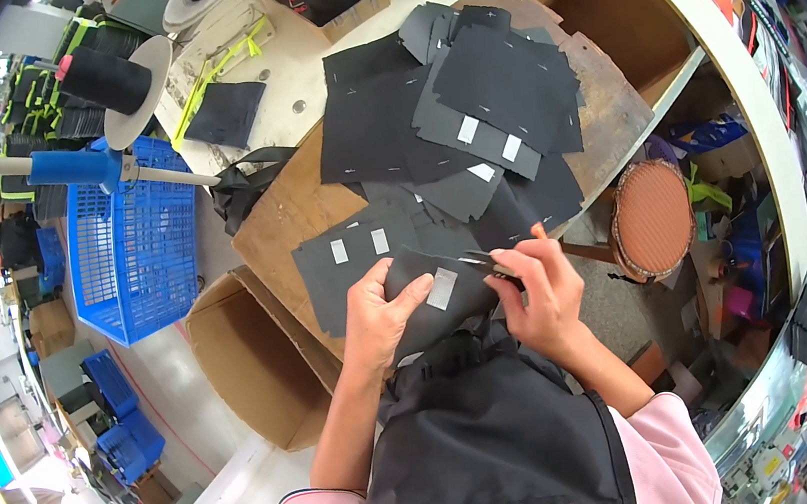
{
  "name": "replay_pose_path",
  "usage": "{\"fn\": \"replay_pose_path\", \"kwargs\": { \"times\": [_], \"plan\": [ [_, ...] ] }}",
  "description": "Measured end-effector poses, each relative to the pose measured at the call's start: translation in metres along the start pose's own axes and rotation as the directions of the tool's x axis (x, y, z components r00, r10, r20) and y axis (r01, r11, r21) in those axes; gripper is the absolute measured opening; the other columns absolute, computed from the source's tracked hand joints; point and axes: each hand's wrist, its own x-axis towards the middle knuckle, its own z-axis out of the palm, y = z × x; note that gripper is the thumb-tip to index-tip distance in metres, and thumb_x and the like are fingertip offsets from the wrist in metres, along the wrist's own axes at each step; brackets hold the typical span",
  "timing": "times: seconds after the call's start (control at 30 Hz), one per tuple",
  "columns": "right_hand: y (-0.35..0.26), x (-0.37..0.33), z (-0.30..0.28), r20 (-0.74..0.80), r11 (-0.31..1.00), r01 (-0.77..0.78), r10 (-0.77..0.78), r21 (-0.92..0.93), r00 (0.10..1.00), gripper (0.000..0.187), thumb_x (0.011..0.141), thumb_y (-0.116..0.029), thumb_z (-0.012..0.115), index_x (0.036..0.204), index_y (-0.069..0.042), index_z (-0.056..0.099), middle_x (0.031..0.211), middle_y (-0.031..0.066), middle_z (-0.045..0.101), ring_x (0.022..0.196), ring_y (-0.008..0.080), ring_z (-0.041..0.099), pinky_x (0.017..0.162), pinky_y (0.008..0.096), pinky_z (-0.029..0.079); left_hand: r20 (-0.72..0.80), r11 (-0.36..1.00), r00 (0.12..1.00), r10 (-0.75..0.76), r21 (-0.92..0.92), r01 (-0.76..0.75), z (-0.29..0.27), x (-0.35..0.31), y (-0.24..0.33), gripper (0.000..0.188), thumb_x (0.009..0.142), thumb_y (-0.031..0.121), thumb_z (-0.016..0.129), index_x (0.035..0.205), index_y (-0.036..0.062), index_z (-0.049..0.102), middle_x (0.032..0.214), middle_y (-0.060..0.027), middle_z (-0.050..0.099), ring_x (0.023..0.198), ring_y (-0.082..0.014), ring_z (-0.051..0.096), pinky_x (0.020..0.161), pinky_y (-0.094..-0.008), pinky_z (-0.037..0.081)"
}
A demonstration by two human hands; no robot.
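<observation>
- Pinching with the left hand (381, 317) a dark panel (408, 269), thumb on top, just beyond the black apron (486, 433)
- Bearing a white patch (442, 288) just right of the thumb, with long axis running away from the body
- Gripping with the right hand (542, 295) a slim metal-tipped tool (475, 261) at the panel's right, pointing left

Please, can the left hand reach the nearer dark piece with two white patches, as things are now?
Probably yes: the two-patch piece lies just beyond the left hand, its patches uncovered. However, the fingers hold another dark piece, which would likely need releasing first.
</observation>
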Motion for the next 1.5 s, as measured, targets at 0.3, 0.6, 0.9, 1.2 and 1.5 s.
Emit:
{"fn": "replay_pose_path", "kwargs": {
  "times": [0.3,0.6,0.9,1.2,1.5],
  "plan": [
    [-0.004,-0.007,0.008,0.167,0.973,-0.122,0.089,0.197,0.982,0.032,0.068,0.0,0.072,0.098,-0.004,0.06,0.083,0.01,0.055,0.061,0.0209,0.057,0.052,0.0288,0.047,-0.052,0.986,0.989,0.14,0.094,-0.134,0.013,-0.006,0.003,0.039,0.08,0.0,0.065,0.116,0.0012,0.049,0.104,-0.0054,0.057,0.094,-0.0102,0.056,0.084,-0.025,0.046],
    [-0.005,-0.009,0.019,0.079,0.984,-0.068,0.055,0.167,0.995,0.031,0.068,0.0,0.073,0.096,-0.004,0.06,0.083,0.0099,0.057,0.06,0.0205,0.059,0.05,0.0287,0.048,-0.079,0.984,0.983,0.165,0.087,-0.158,0.022,-0.013,0.006,0.045,0.079,-0.004,0.063,0.12,0.0003,0.046,0.106,-0.0062,0.054,0.093,-0.0074,0.051,0.082,-0.021,0.043],
    [-0.009,-0.014,0.017,0.049,0.979,-0.086,0.079,0.187,0.996,0.033,0.068,-0.002,0.074,0.098,-0.004,0.06,0.082,0.0098,0.057,0.058,0.0208,0.058,0.05,0.0285,0.048,-0.12,0.958,0.96,0.255,0.169,-0.233,0.024,-0.012,0.001,0.048,0.078,-0.003,0.065,0.122,-0.0018,0.046,0.106,-0.0066,0.053,0.094,-0.0076,0.051,0.083,-0.0217,0.043],
    [-0.011,-0.014,0.017,0.022,0.977,-0.092,0.089,0.195,0.996,0.035,0.067,-0.003,0.075,0.098,-0.004,0.059,0.078,0.0094,0.056,0.058,0.0202,0.057,0.049,0.0285,0.047,-0.146,0.977,0.966,0.215,0.028,-0.213,0.03,-0.013,0.004,0.047,0.081,-0.006,0.061,0.124,-0.0007,0.043,0.099,-0.0061,0.058,0.088,-0.008,0.057,0.079,-0.0213,0.047],
    [-0.016,-0.014,0.022,0.026,0.942,-0.189,0.19,0.279,0.981,0.034,0.068,0.0,0.074,0.098,-0.004,0.058,0.08,0.0095,0.056,0.059,0.0198,0.056,0.05,0.0272,0.047,-0.164,0.966,0.952,0.258,0.077,-0.249,0.033,-0.014,-0.004,0.047,0.08,-0.006,0.062,0.123,-0.0008,0.043,0.098,-0.0063,0.058,0.088,-0.0084,0.057,0.078,-0.0216,0.047]
  ]
}}
